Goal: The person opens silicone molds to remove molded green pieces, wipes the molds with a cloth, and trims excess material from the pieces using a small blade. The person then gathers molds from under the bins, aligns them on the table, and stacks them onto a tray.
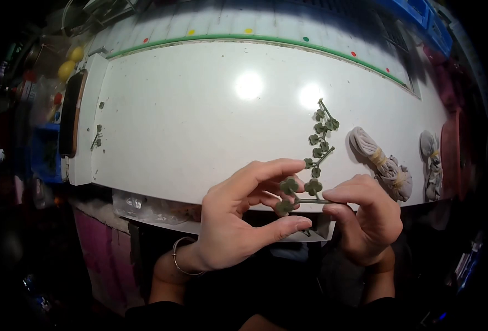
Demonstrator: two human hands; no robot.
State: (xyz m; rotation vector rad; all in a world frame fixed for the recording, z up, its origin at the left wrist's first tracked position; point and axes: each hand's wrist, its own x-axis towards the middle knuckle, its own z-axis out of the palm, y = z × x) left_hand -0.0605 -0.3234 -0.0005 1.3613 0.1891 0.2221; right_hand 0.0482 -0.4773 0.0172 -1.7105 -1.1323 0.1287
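Observation:
Between thumb and index finger, my right hand point(365, 215) pinches the stem of a small green sprig point(312, 187) with rounded leaves, held level over the table's front edge. My left hand point(249, 212) is at the sprig's left end, thumb and fingers apart around the leaves; whether a fingertip touches them is unclear. Just beyond the hands, more green sprigs point(321, 128) lie in a line on the white table point(189, 121).
Bundled grey gloves point(384, 165) lie to the right, with another grey bundle point(431, 164) beyond them. A phone point(73, 113) rests on the left ledge near a blue bin point(46, 154). A green strip point(227, 37) borders the back. Small green pieces point(97, 137) lie at left.

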